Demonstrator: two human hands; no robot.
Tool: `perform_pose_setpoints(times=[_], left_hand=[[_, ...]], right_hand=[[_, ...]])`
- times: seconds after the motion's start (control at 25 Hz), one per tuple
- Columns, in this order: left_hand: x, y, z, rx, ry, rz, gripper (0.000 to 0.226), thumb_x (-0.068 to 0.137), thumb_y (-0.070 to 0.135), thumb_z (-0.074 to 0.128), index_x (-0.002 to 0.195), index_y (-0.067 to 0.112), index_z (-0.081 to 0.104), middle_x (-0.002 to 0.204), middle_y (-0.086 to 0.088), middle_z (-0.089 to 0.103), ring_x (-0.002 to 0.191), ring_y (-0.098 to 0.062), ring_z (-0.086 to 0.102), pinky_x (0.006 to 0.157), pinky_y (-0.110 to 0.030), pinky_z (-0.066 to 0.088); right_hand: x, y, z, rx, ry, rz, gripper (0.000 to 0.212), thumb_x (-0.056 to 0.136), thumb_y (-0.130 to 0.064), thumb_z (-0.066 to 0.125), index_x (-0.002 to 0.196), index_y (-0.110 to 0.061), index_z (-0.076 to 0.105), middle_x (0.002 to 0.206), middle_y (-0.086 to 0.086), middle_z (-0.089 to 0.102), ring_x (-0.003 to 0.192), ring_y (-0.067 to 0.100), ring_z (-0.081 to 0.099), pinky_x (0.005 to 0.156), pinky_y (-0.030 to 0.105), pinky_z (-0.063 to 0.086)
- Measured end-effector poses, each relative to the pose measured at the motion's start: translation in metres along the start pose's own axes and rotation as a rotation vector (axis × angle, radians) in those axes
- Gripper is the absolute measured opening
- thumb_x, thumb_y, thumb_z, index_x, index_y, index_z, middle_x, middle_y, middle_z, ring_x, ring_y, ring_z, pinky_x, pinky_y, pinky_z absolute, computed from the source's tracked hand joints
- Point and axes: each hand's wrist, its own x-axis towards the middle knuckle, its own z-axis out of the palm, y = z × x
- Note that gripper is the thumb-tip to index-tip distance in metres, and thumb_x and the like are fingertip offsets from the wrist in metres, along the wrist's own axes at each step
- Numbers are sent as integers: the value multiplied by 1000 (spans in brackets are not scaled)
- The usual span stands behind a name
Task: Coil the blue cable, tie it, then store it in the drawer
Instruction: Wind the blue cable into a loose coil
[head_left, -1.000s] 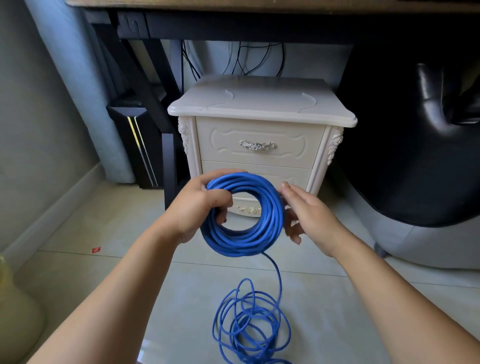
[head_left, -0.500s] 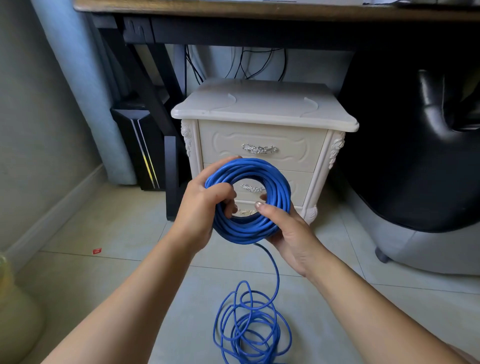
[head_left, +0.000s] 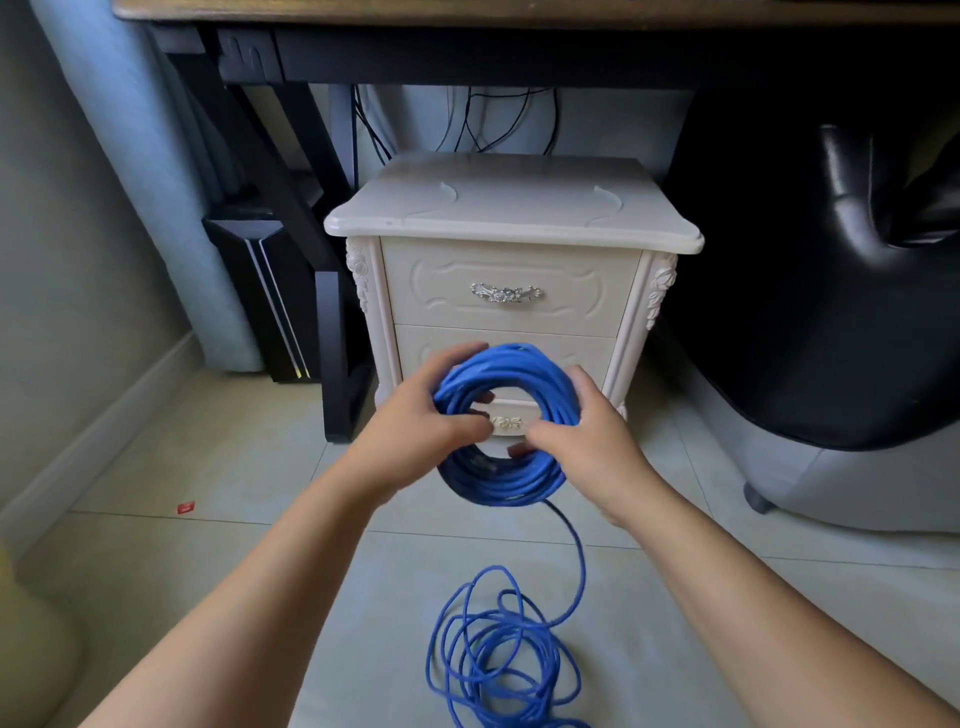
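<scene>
Both forearms are extended forward and brought together in front of the cabinet (head_left: 511, 208). The coil (head_left: 511, 480) of blue cable is held upright in the air between the hands, before the lower drawer front. The left hand (head_left: 415, 434) is clasped on the coil's left side, with its fingers curled round the turns and its thumb laid across the near face towards the centre hole. The right hand (head_left: 589, 441) is closed on the right side in like manner, with a fingertip showing in the hole. One strand is seen dropping from the coil's underside to the uncoiled remainder (head_left: 498, 649), which lies in loose loops on the floor (head_left: 234, 467). The upper drawer (head_left: 511, 270) is found closed.
</scene>
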Motion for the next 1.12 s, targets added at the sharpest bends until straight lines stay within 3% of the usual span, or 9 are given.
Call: perform_pose_setpoints(times=[0.12,0.24,0.32,0.52,0.64,0.72,0.84,1.0,1.12], left_hand=[[-3,4,13,389,39,184,71,72,6,66,133,39,52,108,14,64,89,2,60,78,-13,45],[-2,3,22,596,73,268,60,75,9,61,130,34,55,106,7,64,94,-12,58,81,-29,49],[0,3,24,612,148,257,43,78,9,58,117,28,62,98,6,65,90,-15,58,78,-34,49],[2,6,18,327,372,239,15,79,5,63,87,18,62,69,7,59,63,-8,50,57,-18,38],[5,8,16,88,468,157,17,80,5,66,87,19,64,64,9,59,57,-4,48,55,-20,39],[6,10,16,-55,526,125,18,77,4,65,83,22,64,60,12,56,59,-8,48,60,-29,42],[11,11,14,-340,579,61,14,78,9,66,79,22,62,60,9,54,62,-14,51,68,-37,48],[10,11,36,-661,525,-101,13,86,13,67,86,25,64,57,10,59,64,-14,55,77,-37,47],[9,5,46,-571,462,-211,9,89,19,68,94,27,66,73,10,66,78,-12,61,74,-25,46]], right_hand=[[-4,-2,3,-391,-79,-125,34,76,-7,61,103,-23,47,81,3,60,72,27,57,63,36,47],[-8,-5,11,-708,-108,-248,37,81,-13,55,112,-27,40,89,-1,60,81,30,57,68,38,48],[-10,-9,14,-773,-38,-314,34,84,-17,55,111,-26,37,92,-4,58,82,30,55,68,37,45],[-2,-12,4,-463,33,-182,30,77,-29,66,101,-30,47,87,-6,64,83,22,59,72,35,49],[2,-2,2,-266,17,-64,30,76,-29,72,97,-33,52,83,-14,68,80,10,61,72,29,49],[3,2,4,-245,14,-50,33,76,-33,75,98,-33,50,81,-16,67,78,5,63,71,25,49],[3,0,13,-64,-1,-30,34,80,-32,76,101,-27,50,88,-5,66,70,17,71,69,39,59],[13,-2,15,250,129,37,25,79,-21,74,91,-30,54,90,0,70,90,30,71,81,55,58],[16,-2,11,310,178,56,27,79,-4,65,93,-23,52,73,-7,71,82,32,72,68,57,59]])
